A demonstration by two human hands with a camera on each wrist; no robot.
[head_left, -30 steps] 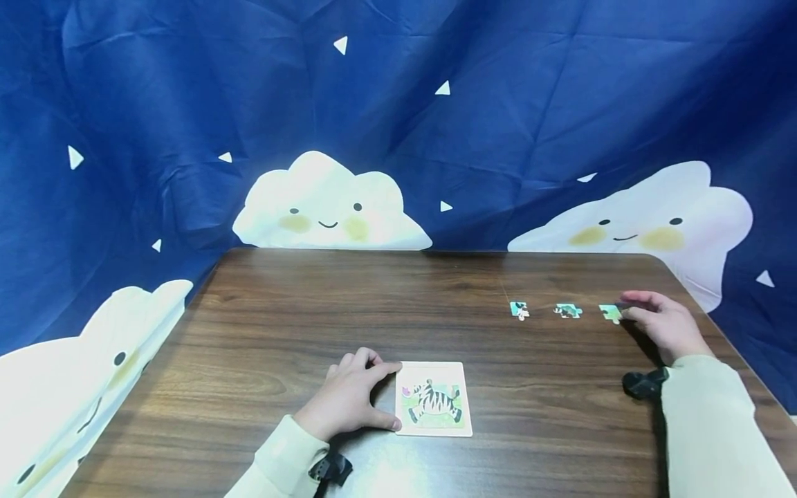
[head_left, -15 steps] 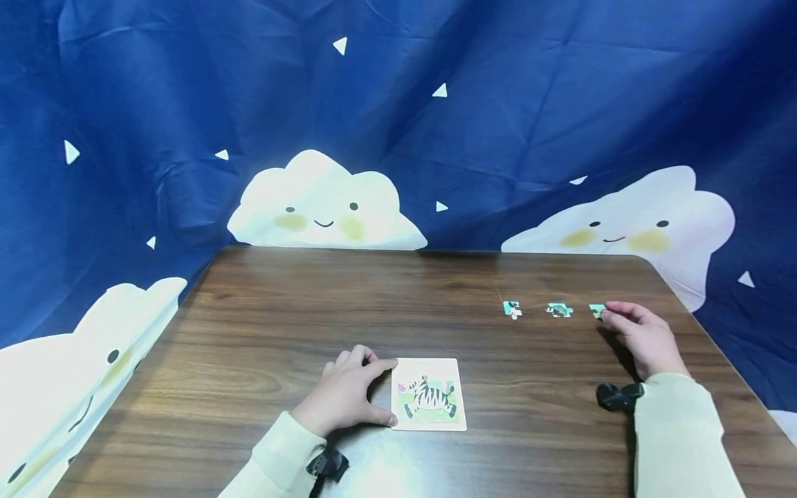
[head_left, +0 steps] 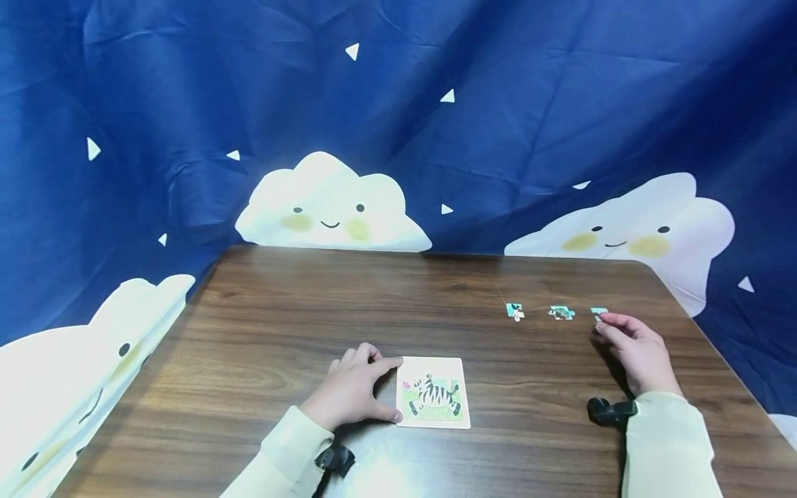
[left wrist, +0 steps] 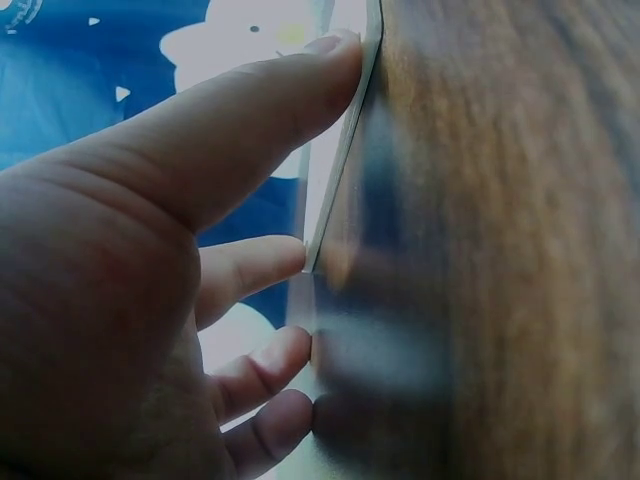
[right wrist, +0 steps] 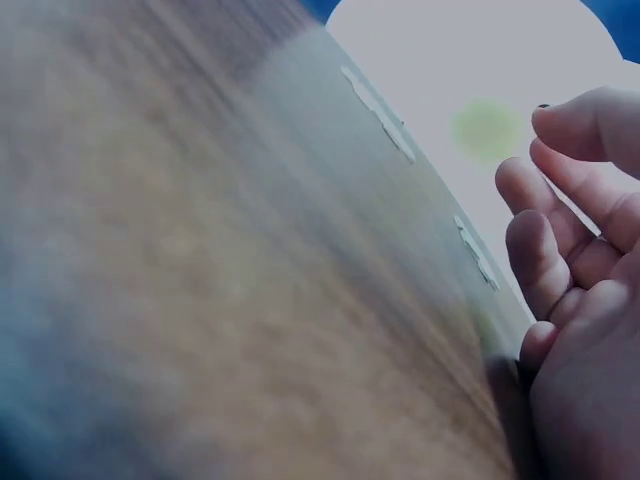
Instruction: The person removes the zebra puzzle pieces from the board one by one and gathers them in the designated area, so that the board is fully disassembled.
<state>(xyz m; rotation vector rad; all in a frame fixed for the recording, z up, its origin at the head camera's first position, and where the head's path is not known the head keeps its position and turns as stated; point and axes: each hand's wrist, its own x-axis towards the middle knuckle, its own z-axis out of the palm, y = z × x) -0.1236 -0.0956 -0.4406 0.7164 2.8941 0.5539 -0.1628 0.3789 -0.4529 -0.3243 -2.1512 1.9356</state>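
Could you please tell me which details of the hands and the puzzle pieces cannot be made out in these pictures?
- Head view: the prints on the three loose pieces are too small to read.
- Head view: the right hand covers part of the nearest piece; whether it pinches it is unclear.
- Right wrist view: the table is blurred.
- Left wrist view: the zebra board shows edge-on, so its picture is hidden; the left hand touches its edge.

table (head_left: 299, 311) left/centre: open | three puzzle pieces (head_left: 561, 312) block far right
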